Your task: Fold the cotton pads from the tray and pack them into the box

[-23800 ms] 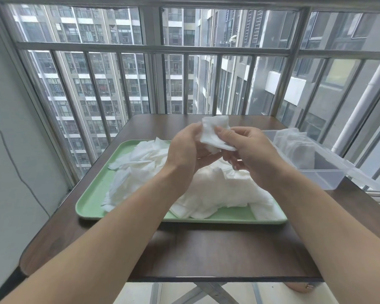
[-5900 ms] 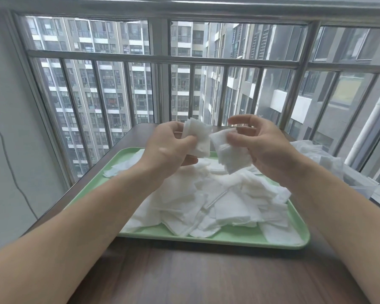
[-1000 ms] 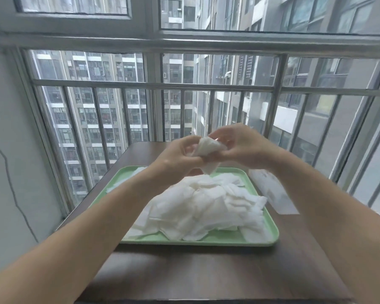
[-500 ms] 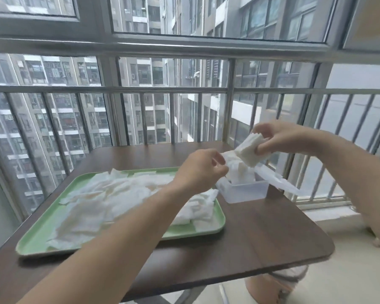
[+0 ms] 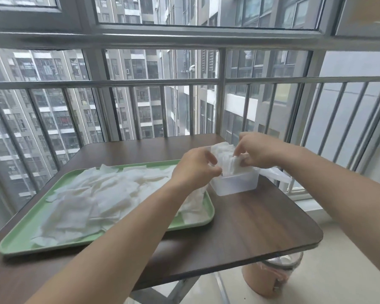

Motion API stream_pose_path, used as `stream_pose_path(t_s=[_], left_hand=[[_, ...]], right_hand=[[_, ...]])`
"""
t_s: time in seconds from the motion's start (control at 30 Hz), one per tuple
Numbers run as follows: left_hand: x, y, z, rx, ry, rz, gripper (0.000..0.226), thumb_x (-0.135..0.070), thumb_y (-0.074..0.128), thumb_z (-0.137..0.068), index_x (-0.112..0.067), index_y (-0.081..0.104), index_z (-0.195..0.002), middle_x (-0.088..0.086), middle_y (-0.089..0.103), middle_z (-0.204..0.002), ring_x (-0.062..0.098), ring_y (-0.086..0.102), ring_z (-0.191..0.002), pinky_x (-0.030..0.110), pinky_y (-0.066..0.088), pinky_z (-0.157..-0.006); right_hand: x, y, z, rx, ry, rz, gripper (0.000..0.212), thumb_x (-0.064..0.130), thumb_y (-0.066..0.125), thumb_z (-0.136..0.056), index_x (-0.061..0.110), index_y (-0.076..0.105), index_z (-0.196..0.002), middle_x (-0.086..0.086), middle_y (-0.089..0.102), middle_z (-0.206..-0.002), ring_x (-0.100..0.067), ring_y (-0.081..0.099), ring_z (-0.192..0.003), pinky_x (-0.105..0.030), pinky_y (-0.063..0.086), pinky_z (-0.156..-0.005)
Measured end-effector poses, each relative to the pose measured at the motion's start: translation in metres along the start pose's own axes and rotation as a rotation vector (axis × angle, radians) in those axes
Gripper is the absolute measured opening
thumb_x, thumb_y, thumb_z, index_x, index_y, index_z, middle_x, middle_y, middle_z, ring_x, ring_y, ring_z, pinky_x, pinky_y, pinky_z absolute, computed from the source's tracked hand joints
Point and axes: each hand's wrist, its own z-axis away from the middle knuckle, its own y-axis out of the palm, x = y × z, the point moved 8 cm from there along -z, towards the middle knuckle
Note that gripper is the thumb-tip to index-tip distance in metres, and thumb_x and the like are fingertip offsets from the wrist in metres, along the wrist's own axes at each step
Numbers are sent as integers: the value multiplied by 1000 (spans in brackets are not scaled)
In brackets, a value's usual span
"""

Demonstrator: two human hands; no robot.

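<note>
A green tray (image 5: 20, 242) on the brown table holds a loose heap of white cotton pads (image 5: 101, 194). To its right stands a clear plastic box (image 5: 235, 183), packed with upright folded pads (image 5: 225, 154) that stick out above its rim. My right hand (image 5: 259, 150) is over the box and pinches a folded pad down among the others. My left hand (image 5: 195, 167) is at the box's left side with its fingers curled against the packed pads.
The box's clear lid (image 5: 274, 174) hangs open off its right side. The brown table (image 5: 261, 227) ends close to the right of the box. Metal window bars (image 5: 219, 106) stand right behind it. A lined bin (image 5: 272, 275) sits on the floor under the table's right corner.
My right hand has come down with the folded pad from above the box into it. My left hand has moved right to the box. The camera has kept turning to the right.
</note>
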Motion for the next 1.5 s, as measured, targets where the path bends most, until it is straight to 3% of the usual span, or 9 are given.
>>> stream_pose_path(t_s=[0.13,0.23,0.53,0.7,0.83,1.0,1.17,1.4,1.5], left_hand=[[0,1,1,-5,13,2,18,-32,77,-79,-26,70,-95,-22,56,-85,10,62,-93,38,55,-88],[0,1,0,-3,17,12,19,-33,78,-80,-27,70,-96,-22,56,-86,10,62,-95,38,56,-89],[8,-14,0,28,-7,79,20,-31,72,-88,-21,72,-106,-7,72,-103,10,66,-94,18,48,-68],[25,-43,8,58,-18,59,7,-23,70,-91,-25,71,-98,-4,73,-100,10,69,-90,26,57,-77],[46,-71,26,70,-49,74,7,-21,73,-91,-23,71,-97,-2,74,-95,12,71,-87,31,59,-77],[70,-97,51,-9,-62,79,7,-19,74,-90,-26,70,-88,-5,74,-82,8,70,-74,27,52,-65],[90,-118,70,-94,-93,152,7,-20,74,-88,-27,74,-86,-2,75,-79,17,72,-78,35,54,-68],[95,-133,84,-179,-77,194,7,-19,74,-88,-25,72,-90,-1,75,-82,13,71,-76,32,56,-71],[93,-135,82,-118,-76,262,21,-34,79,-85,-26,70,-103,-6,75,-95,8,71,-86,28,57,-77]], right_hand=[[7,8,-5,-19,16,70,29,18,68,-85,26,70,-112,11,51,-88,-21,59,-95,-33,50,-78],[7,9,-4,-36,42,53,31,12,59,-86,26,64,-114,5,63,-101,-21,61,-96,-39,54,-81],[8,-21,13,-85,59,-189,28,9,63,-88,31,65,-105,14,67,-96,-7,62,-88,-24,46,-65],[41,-44,24,-215,-30,-373,18,14,69,-88,24,70,-103,13,66,-91,0,59,-79,-17,43,-63],[91,-40,28,-165,-146,-456,15,13,72,-88,21,74,-101,9,71,-91,-2,66,-81,-22,55,-73],[149,-9,28,-7,-219,-394,17,27,74,-89,21,74,-105,9,73,-99,-5,66,-85,-10,47,-69],[169,13,19,-27,-88,-451,42,57,71,-83,22,68,-105,11,62,-92,-11,61,-89,-27,47,-76],[173,15,9,3,-24,-791,30,15,79,-81,17,69,-109,8,67,-81,-4,61,-68,-19,46,-61],[164,-4,10,-3,-28,-1067,27,5,73,-86,10,68,-112,-4,70,-94,-13,66,-77,-21,53,-60]])
